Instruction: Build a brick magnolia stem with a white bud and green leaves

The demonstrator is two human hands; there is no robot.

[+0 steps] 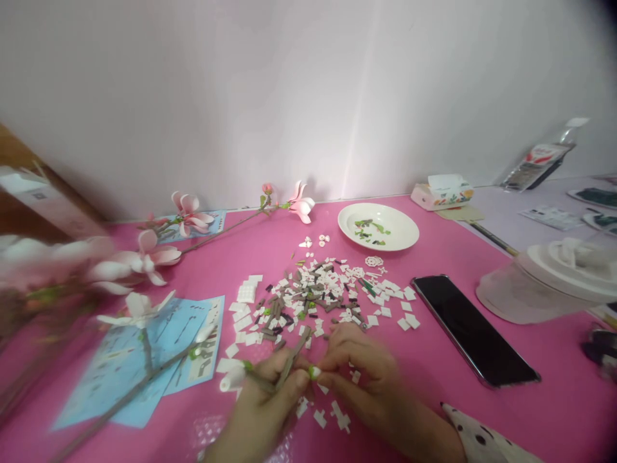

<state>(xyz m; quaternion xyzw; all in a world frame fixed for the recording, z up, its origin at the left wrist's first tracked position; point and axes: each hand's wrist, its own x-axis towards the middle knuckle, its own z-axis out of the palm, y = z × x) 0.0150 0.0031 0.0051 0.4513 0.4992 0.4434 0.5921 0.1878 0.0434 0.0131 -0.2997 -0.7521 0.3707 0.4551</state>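
My left hand [270,399] is closed round a brown branch piece [295,354] with a forked end and a green and white tip at its left. Between the fingertips of both hands sits a small green and white piece [314,372]. My right hand [366,379] pinches that piece from the right. A pile of small bricks [308,296], white, brown, black and green, lies just beyond my hands. Several white pieces [337,415] lie below them. A white roll-shaped part [232,378] is beside my left hand.
Blue instruction sheets [120,366] lie at the left under a flower branch [125,402]. Pink blossoms [193,215] stand behind. A white plate [405,235] holds green pieces. At the right are a black phone [477,328], a tissue pack [441,193], a lidded container [511,289] and a bottle [540,161].
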